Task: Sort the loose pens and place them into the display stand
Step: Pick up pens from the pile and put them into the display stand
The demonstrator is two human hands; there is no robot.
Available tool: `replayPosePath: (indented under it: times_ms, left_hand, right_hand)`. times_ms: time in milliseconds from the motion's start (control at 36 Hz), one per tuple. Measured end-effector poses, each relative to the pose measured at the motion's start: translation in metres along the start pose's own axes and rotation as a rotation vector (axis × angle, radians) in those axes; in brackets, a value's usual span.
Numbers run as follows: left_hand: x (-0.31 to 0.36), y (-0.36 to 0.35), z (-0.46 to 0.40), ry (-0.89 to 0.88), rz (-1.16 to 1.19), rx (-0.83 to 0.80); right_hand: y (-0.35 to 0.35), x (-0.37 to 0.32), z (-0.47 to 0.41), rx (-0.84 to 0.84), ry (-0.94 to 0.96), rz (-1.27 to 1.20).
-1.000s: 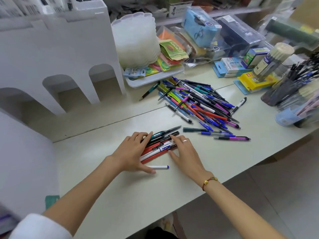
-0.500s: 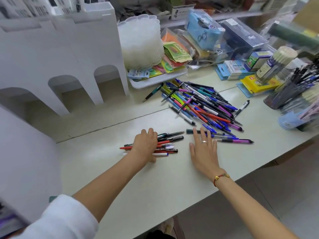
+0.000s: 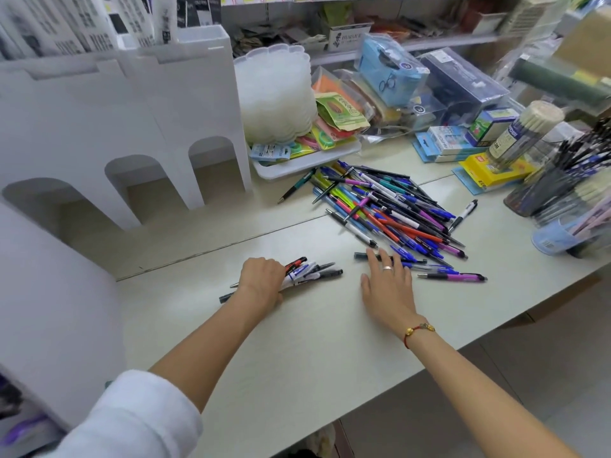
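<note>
My left hand [image 3: 261, 280] grips a bundle of pens [image 3: 309, 271] lying on the pale table [image 3: 297, 352]; red, white and black barrels stick out to the right of the fist. My right hand [image 3: 386, 285] lies flat and open on the table, its fingertips touching a few loose pens [image 3: 416, 261]. A purple pen [image 3: 453, 277] lies just right of that hand. A large pile of mixed pens [image 3: 386, 209] lies beyond it. The white display stand [image 3: 115, 120] with arched openings stands at the back left.
A white tray [image 3: 297, 163] with packets and a stack of white lids [image 3: 276, 94] sits behind the pile. Boxes and pen cups [image 3: 545, 186] crowd the right side. A white panel [image 3: 49, 309] rises at the near left. The table's front edge runs diagonally.
My left hand has closed round the sorted pens and gathered them into a bundle. My right hand has left that group and now lies flat further right, by the loose pens.
</note>
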State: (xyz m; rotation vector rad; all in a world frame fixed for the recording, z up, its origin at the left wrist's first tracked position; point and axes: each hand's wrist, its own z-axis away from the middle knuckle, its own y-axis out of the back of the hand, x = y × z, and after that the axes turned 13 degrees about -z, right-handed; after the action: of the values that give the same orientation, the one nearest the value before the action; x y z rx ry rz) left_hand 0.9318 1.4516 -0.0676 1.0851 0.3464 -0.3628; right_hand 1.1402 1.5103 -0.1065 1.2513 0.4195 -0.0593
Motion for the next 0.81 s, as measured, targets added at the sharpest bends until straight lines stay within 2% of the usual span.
replayPosePath:
  times_ms: [111,361,444,500,583,694,806]
  left_hand:
    - [-0.006,-0.002,0.003,0.003,0.078,-0.009]
    - [-0.027,-0.031,0.027,0.154,0.587,-0.123]
    - [-0.034,-0.032,0.035,0.190,0.844,-0.158]
    - [-0.037,-0.028,0.042,0.167,1.112,-0.149]
    - [-0.039,-0.012,0.060,0.101,1.480,-0.136]
    - [-0.044,0.003,0.087,0.086,1.694,-0.120]
    - [-0.056,0.014,0.116,0.027,1.814,-0.136]
  right_hand:
    - [0.001,-0.004,-0.002,0.000,0.000,0.012]
    - [0.009,-0.018,0.018,0.045,0.021,0.017]
    - [0.009,-0.039,0.031,0.088,0.089,-0.150]
    - [0.010,-0.058,0.042,0.116,0.148,-0.322]
    - [0.018,-0.091,0.062,0.068,0.131,-0.627]
    - [0.030,-0.132,0.089,-0.082,0.011,-0.905]
    - [0.043,-0.159,0.107,-0.077,-0.063,-1.075]
